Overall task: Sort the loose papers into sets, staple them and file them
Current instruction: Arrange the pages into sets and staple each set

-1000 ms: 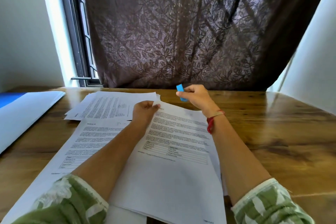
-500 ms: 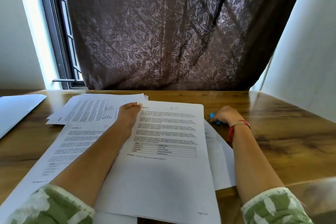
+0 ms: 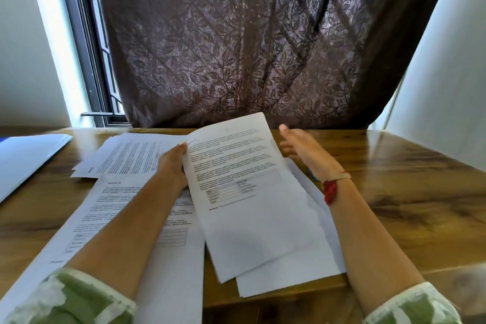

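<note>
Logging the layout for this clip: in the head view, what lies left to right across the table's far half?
White folder → far stack of printed papers → left hand → raised paper set it grips → open right hand → bare wooden table.

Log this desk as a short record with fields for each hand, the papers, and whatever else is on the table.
left hand: grips the left edge of the printed set, which is raised at a tilt
right hand: open and flat beside the set's right edge; contact unclear
other papers: far pile; near sheet under the left forearm; blank sheets beneath the set
folder: white, at the table's left edge
table: wood
</note>
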### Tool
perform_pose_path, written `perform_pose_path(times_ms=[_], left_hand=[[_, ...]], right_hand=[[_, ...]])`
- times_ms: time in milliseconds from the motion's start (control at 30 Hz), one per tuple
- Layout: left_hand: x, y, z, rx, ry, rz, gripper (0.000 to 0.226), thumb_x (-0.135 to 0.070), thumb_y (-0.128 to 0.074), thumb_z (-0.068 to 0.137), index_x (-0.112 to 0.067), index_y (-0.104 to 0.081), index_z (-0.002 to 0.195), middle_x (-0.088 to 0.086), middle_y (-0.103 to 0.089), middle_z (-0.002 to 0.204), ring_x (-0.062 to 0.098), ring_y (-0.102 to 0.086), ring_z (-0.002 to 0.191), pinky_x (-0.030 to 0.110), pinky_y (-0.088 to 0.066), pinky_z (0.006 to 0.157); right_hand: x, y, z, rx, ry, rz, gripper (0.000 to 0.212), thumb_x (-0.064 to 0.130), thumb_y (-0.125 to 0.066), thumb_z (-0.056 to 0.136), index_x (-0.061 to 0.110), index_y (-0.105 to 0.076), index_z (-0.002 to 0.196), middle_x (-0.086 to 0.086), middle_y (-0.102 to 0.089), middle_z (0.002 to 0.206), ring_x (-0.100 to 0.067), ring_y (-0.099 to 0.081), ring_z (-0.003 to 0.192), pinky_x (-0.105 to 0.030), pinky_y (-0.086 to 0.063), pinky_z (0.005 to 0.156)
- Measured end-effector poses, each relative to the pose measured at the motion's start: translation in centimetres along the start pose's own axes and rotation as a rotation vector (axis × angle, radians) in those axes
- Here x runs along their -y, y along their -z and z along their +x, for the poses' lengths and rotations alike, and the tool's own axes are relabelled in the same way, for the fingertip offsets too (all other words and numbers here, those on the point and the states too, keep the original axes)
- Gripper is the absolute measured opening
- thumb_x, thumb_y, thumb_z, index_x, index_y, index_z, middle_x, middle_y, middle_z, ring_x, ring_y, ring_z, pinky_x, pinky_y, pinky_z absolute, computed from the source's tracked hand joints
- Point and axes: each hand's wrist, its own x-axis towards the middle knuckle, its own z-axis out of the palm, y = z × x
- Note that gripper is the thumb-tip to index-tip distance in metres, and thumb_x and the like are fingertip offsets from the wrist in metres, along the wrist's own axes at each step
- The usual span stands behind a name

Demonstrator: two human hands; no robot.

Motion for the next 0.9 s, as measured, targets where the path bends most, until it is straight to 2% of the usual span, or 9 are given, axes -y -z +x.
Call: perform_pose_path(times_ms=[100,200,333,433,567,700,767,833,900], left_hand=[[0.0,0.7,0.4,0.011,0.015,-0.057,0.036,-0.036,-0.052,0.096,-0.013,-0.056,0.123,0.008,-0.067,0.103,0.022,-0.063,0.082,0.036,-0.048,0.054],[-0.2,0.8,0.3,0.036,-0.031,0.003,0.03,-0.037,-0.046,0.1,-0.016,-0.055,0.119,0.002,-0.064,0.092,0.016,-0.06,0.077,0.032,-0.049,0.05],[-0.6,0.2,-0.8,0.151,-0.033,-0.087,0.023,-0.03,-0.045,0.101,-0.014,-0.059,0.093,0.001,-0.069,0.062,0.017,-0.063,0.064,0.022,-0.05,0.041],[-0.8,0.1,-0.9,0.158,-0.033,-0.15,0.023,-0.029,-0.045,0.101,-0.012,-0.058,0.092,0.006,-0.064,0.074,0.017,-0.059,0.068,0.022,-0.051,0.042],[-0.5,0.6,-0.2,0.093,-0.011,-0.221,0.025,-0.029,-0.05,0.099,-0.012,-0.057,0.115,0.009,-0.067,0.096,0.022,-0.064,0.081,0.035,-0.052,0.059],[-0.3,1.0,0.2,0.008,-0.042,-0.282,0.022,-0.022,-0.051,0.096,-0.009,-0.062,0.11,0.011,-0.069,0.106,0.022,-0.067,0.082,0.034,-0.055,0.064],[-0.2,0.9,0.3,0.028,-0.056,-0.315,0.031,-0.023,-0.044,0.101,-0.008,-0.058,0.125,0.009,-0.066,0.121,0.023,-0.066,0.103,0.033,-0.056,0.084],[0.2,0.9,0.5,0.083,-0.044,-0.323,0.043,-0.029,-0.033,0.105,-0.007,-0.045,0.14,0.008,-0.054,0.139,0.027,-0.053,0.126,0.037,-0.042,0.106],[0.6,0.9,0.7,0.12,-0.036,-0.307,0.046,-0.033,-0.03,0.105,-0.009,-0.042,0.142,0.007,-0.048,0.144,0.028,-0.047,0.132,0.039,-0.035,0.111]], right_hand=[[-0.7,-1.0,-0.2,0.16,-0.024,-0.08,0.057,0.058,-0.057,0.087,0.022,-0.045,0.13,0.001,-0.058,0.121,-0.014,-0.057,0.105,-0.027,-0.047,0.083],[-1.2,-0.9,-0.1,0.232,-0.099,-0.107,0.074,0.051,-0.07,0.08,0.026,-0.036,0.14,0.003,-0.051,0.125,-0.012,-0.055,0.101,-0.023,-0.045,0.07],[-1.9,-0.2,-0.6,0.255,-0.097,-0.002,0.048,0.039,-0.074,0.08,0.015,-0.059,0.119,0.002,-0.069,0.11,-0.015,-0.064,0.093,-0.03,-0.049,0.076],[-2.1,0.9,-0.9,0.39,-0.136,0.119,0.035,0.025,-0.072,0.084,0.007,-0.066,0.114,-0.008,-0.072,0.107,-0.026,-0.07,0.095,-0.033,-0.057,0.078],[-2.2,1.6,-0.3,0.42,-0.203,0.027,0.031,0.015,-0.071,0.083,0.006,-0.067,0.112,-0.007,-0.073,0.106,-0.024,-0.071,0.096,-0.034,-0.057,0.079],[-1.8,0.7,0.1,0.273,-0.225,0.003,0.017,0.005,-0.061,0.09,0.005,-0.066,0.106,-0.011,-0.072,0.103,-0.025,-0.07,0.088,-0.034,-0.057,0.071],[-1.9,0.4,0.5,0.125,-0.222,-0.028,0.011,0.004,-0.057,0.092,0.007,-0.062,0.101,-0.012,-0.069,0.101,-0.023,-0.066,0.082,-0.03,-0.053,0.066],[-2.4,0.1,0.8,0.016,-0.183,-0.066,0.011,0.004,-0.056,0.092,0.009,-0.06,0.1,-0.015,-0.066,0.108,-0.025,-0.063,0.086,-0.032,-0.052,0.073],[-2.9,-0.2,1.1,-0.088,-0.136,-0.199,0.015,0.006,-0.054,0.091,0.008,-0.057,0.106,-0.016,-0.063,0.114,-0.03,-0.06,0.098,-0.038,-0.05,0.085]])
